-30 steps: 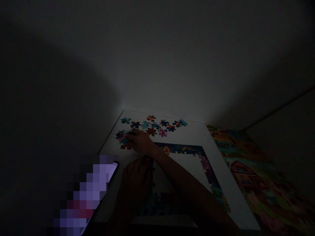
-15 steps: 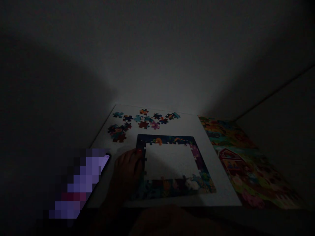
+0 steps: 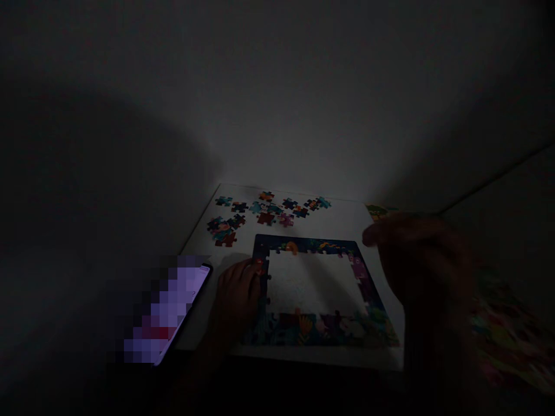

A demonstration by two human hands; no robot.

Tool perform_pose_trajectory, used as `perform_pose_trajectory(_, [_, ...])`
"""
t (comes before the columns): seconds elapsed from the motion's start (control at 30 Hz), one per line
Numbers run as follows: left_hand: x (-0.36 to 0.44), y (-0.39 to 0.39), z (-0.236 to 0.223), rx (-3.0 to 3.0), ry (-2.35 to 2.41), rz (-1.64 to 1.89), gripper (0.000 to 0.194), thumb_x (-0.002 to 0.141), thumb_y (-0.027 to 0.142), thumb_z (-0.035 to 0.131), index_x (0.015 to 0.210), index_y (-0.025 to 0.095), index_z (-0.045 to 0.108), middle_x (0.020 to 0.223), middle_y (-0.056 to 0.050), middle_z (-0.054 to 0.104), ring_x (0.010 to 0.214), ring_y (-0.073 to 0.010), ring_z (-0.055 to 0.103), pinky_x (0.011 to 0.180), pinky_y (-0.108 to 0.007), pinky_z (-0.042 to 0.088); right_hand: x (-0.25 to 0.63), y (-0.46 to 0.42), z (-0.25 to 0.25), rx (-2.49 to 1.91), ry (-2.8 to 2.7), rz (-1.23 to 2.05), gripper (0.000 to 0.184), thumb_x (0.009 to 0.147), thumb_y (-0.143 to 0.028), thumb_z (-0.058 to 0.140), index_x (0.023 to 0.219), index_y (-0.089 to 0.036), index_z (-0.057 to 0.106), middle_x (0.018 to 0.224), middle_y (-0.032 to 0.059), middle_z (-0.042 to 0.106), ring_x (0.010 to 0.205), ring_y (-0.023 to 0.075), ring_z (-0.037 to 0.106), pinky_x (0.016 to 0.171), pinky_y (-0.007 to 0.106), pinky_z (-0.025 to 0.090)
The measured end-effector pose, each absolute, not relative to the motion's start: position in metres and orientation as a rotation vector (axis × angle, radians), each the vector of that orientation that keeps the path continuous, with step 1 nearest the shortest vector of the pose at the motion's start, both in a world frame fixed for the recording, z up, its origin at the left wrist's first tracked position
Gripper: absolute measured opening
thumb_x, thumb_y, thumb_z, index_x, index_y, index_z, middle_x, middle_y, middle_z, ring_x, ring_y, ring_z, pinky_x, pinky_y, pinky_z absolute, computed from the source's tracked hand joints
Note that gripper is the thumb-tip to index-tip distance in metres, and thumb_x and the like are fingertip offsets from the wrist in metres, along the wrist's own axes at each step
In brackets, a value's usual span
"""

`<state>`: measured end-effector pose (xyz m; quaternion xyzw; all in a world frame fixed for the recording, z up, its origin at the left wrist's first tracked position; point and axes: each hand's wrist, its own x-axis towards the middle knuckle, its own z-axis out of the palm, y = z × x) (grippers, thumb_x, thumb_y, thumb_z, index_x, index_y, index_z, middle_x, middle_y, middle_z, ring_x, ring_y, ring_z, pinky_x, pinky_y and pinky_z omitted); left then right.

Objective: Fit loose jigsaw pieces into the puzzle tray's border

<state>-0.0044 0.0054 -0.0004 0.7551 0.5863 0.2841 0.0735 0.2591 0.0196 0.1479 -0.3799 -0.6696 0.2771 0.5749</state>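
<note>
A jigsaw puzzle border [image 3: 329, 245] of joined pieces with a dark blue sea picture lies on the white board [image 3: 199, 254], its middle bare. My left hand [image 3: 236, 289] rests on the board at the border's left side, fingers laid flat and fingertips touching its edge. My right hand [image 3: 422, 254] is raised over the board's right side, just beyond the border's upper right corner. Its fingers point left, but darkness and motion blur hide whether anything is between them. Several loose puzzle pieces [image 3: 266, 218] lie scattered across the back left of the board.
A phone [image 3: 191, 300] with a lit, partly pixelated screen stands slanted left of my left hand. Right of the board lies a colourful picture [image 3: 507, 329], partly covered by my right arm. A pale wall [image 3: 295, 115] rises behind the board. The whole scene is dim.
My right hand has risen from the bottom edge to the right of the puzzle border. My left hand stays at the border's left side. The view has shifted slightly left.
</note>
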Motion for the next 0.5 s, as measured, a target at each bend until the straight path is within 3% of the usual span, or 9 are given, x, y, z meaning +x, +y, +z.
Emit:
perform_pose_trajectory(0.07, [-0.005,0.006,-0.003,2.256,1.759,0.870,0.036,0.098,0.025,0.037,0.121,0.022,0.063,0.125,-0.009,0.066,0.117,-0.0248,0.058,0.101,-0.045,0.046,0.280,0.070,0.125,-1.004,-1.506,0.642,0.011,0.086,-0.030,0.060,0.089,-0.027,0.071,0.090,0.0014,0.072,0.087,0.0185,0.067,0.077,0.033,0.054])
perform_pose_trajectory(0.2, [-0.008,0.009,-0.010,2.244,1.760,0.904,0.037,0.099,0.029,0.035,0.123,0.023,0.062,0.127,-0.008,0.065,0.119,-0.0248,0.058,0.101,-0.047,0.046,0.329,0.142,0.065,-1.453,-1.571,0.651,0.022,0.079,-0.029,0.060,0.095,-0.020,0.073,0.101,0.0073,0.074,0.096,0.0229,0.067,0.090,0.041,0.052])
perform_pose_trajectory(0.5, [-0.018,0.019,-0.029,2.397,1.783,0.891,0.036,0.099,0.035,0.039,0.124,0.028,0.064,0.133,-0.005,0.064,0.121,-0.0250,0.059,0.101,-0.048,0.050,0.344,0.213,-0.001,-1.736,-1.804,0.391,0.039,0.086,-0.023,0.051,0.120,-0.015,0.067,0.123,0.0138,0.067,0.111,0.0237,0.063,0.099,0.038,0.047])
